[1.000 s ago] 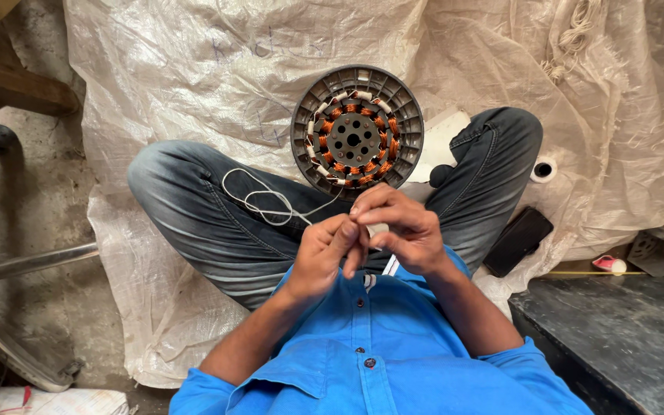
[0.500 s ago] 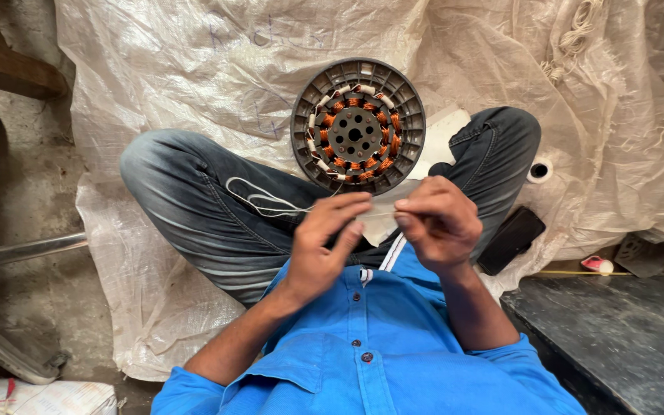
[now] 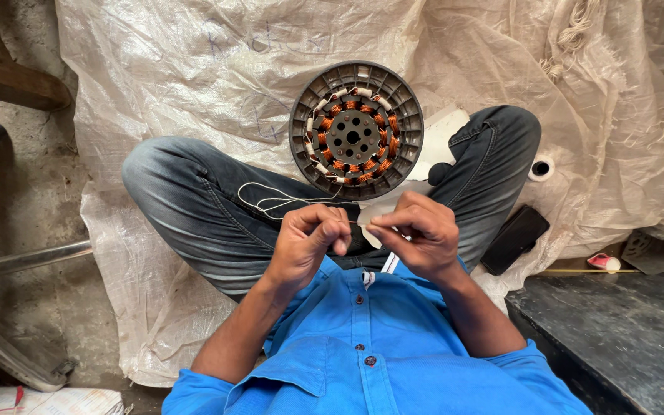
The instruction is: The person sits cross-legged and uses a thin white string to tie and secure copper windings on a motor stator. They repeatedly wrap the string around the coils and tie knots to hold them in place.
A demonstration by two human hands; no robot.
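Here, one white thread (image 3: 282, 201) is pinched between the left hand (image 3: 307, 244) and right hand (image 3: 415, 232), just below one round motor stator (image 3: 356, 131) rested on white sacking (image 3: 194, 69).

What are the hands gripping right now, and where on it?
Both hands, left hand and right hand, pinch a thin white thread near its end, between fingertips; its slack loops over the thigh.
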